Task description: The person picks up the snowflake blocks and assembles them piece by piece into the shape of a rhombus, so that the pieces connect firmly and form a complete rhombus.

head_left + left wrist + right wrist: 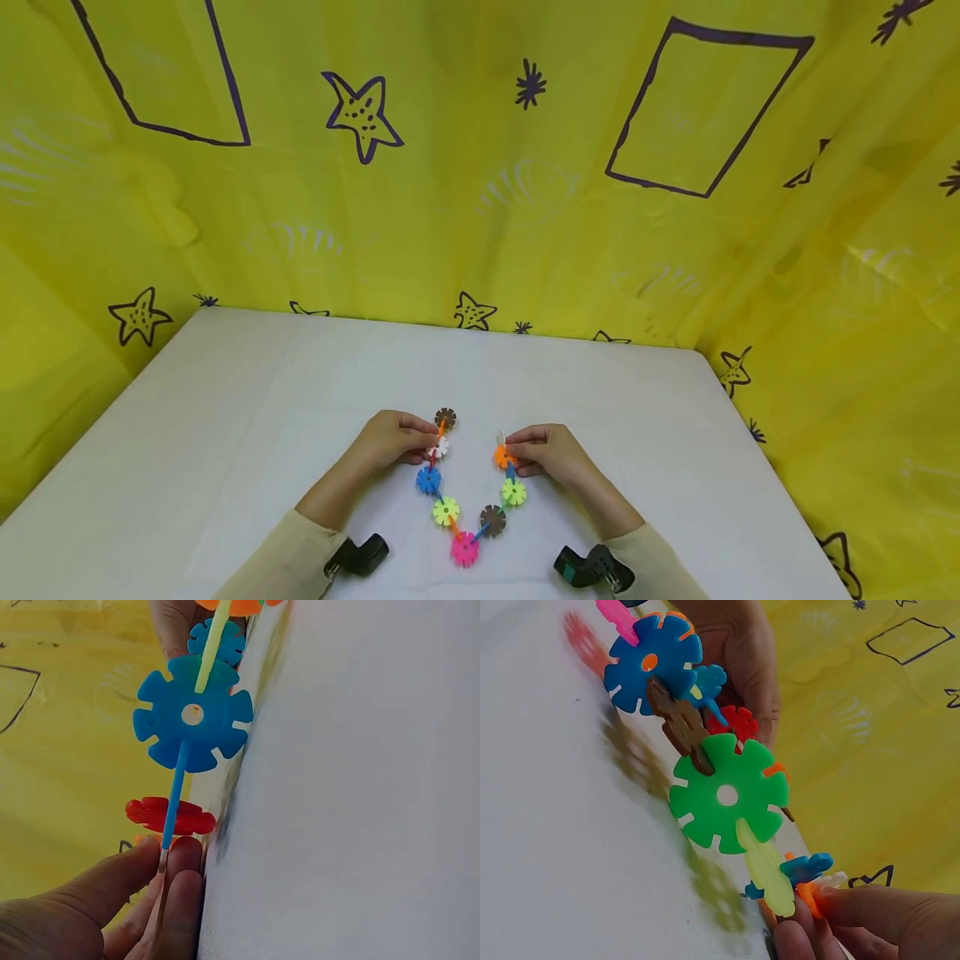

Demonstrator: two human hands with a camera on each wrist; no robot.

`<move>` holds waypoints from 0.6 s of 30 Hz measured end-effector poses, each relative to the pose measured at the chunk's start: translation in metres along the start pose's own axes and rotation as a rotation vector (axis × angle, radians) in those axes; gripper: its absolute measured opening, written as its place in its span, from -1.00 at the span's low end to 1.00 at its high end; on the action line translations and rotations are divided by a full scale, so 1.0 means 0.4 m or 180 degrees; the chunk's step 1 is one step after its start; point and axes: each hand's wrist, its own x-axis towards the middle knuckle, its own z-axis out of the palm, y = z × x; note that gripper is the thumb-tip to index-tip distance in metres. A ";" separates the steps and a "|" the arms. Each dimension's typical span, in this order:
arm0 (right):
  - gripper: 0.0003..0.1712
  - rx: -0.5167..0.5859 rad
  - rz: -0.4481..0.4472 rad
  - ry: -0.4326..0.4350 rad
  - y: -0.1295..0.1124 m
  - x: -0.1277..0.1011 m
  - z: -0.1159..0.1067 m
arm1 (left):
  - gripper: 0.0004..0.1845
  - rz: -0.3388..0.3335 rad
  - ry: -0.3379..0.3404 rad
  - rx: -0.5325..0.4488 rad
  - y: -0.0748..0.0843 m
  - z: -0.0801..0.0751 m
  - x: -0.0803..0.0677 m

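holding a v-shaped chain of snowflake discs [465,500] by its two upper ends, the hands look to be in the middle of building or adjusting it. the left hand [390,442] pinches the white disc [438,448] near the top of the left arm, just under the brown disc [446,417]; in the left wrist view its fingertips [176,889] close on a thin connecting piece below a blue disc [193,714]. the right hand [547,452] pinches the orange disc [502,457] at the top of the right arm. the chain lies on the white table [225,433], near the middle of its near edge, with the pink disc [465,548] at the bottom of the v. any next move, i judge, needs a steady pinch, since the joints look easy to pull apart. yellow star-printed cloth [480,167] hangs behind the far edge and beyond the right edge. nothing stands between the hands.
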 end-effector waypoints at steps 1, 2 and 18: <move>-0.70 -0.0017 0.0005 0.0044 -0.002 0.008 0.000 | -0.75 -0.0014 0.0059 -0.0013 0.001 -0.001 0.006; -0.71 -0.0027 0.0004 0.0080 -0.004 0.015 0.001 | -0.74 -0.0025 0.0110 -0.0026 0.003 -0.003 0.012; -0.74 -0.0079 -0.0149 0.0130 -0.012 0.087 0.011 | -0.78 -0.0072 0.0674 -0.0421 0.014 -0.006 0.095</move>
